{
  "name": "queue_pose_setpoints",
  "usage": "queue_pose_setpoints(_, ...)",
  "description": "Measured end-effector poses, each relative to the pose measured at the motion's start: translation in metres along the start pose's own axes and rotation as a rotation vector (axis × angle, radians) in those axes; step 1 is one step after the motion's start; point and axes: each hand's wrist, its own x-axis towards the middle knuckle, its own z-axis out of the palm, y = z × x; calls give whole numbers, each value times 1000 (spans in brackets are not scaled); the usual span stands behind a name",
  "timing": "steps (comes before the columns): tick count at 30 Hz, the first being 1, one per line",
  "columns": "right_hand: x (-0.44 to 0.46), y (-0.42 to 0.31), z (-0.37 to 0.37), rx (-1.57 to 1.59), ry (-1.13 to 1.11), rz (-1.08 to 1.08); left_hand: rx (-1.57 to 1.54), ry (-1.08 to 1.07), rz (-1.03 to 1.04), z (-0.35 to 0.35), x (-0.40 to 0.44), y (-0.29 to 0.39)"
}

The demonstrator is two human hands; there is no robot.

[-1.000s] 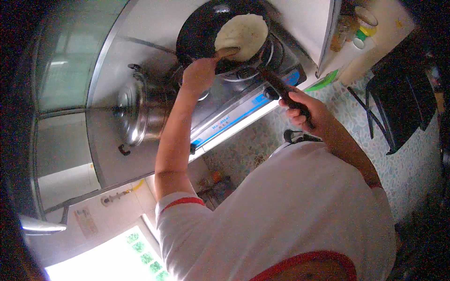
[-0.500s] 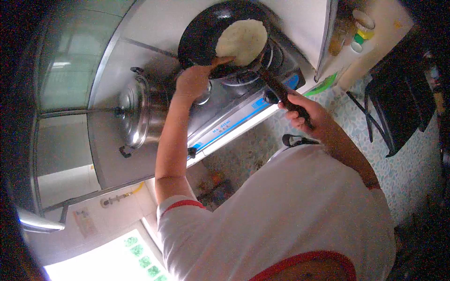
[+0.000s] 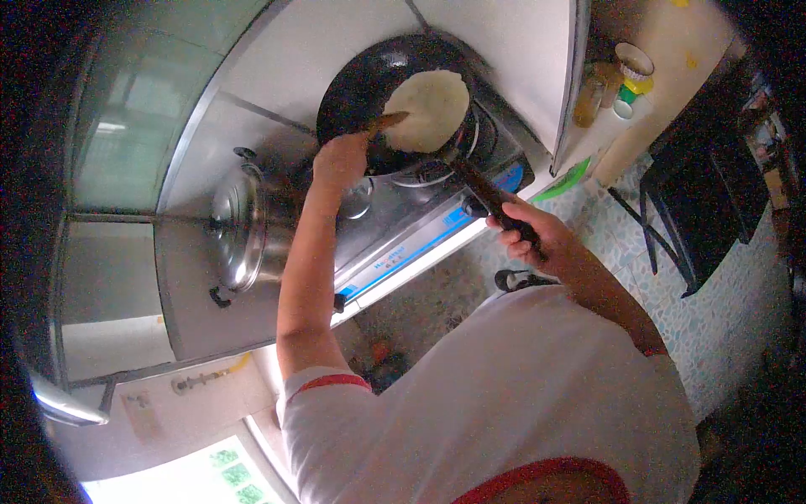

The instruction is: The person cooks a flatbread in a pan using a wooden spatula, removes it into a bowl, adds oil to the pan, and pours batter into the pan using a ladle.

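My left hand [image 3: 340, 160] is closed on a brown spatula [image 3: 389, 120], whose blade is at the left edge of a pale round flatbread [image 3: 430, 109]. The flatbread lies in the right part of a black wok [image 3: 357, 92], near its handle. My right hand [image 3: 531, 237] is wrapped round the wok's dark handle [image 3: 483, 186], in front of the stove. The wok is over the right part of a steel gas stove [image 3: 361, 248]. My left fingers are partly hidden behind the back of the hand.
A lidded steel pot [image 3: 243, 227] stands left of the wok. Jars [image 3: 594, 91] and a white cup [image 3: 634, 60] are on a ledge at the upper right. Beyond my right arm, a black folding item [image 3: 701, 202] stands on the patterned floor.
The whole view has shifted, so the wok and stove appear lower. The spatula has gone from over the flatbread to its lower edge, then to its left edge. My right hand keeps its hold.
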Motion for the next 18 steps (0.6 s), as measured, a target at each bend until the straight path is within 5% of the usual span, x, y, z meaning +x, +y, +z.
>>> queue_pose_setpoints(2,0,0,-3,-38,-1,-3,74,14,172,5,-18,9)
queue_pose_setpoints(3,0,0,-4,-58,-4,1,-17,-11,23,1,-25,26)
queue_pose_setpoints(7,0,0,3,6,14,-12,42,85,199,4,-28,17)
queue_pose_setpoints(10,1,2,-5,-70,-38,-26,-15,-35,1,-26,-36,18)
queue_pose_setpoints(11,2,3,-10,-46,-57,1,115,-1,193,-4,-36,5)
queue_pose_setpoints(14,6,2,-14,18,-74,10,-57,-66,52,20,-37,6)
queue_pose_setpoints(17,6,3,6,135,-9,-47,-37,93,324,0,-37,-10)
queue_pose_setpoints(18,5,1,10,213,1,-9,20,108,240,-5,-31,-12)
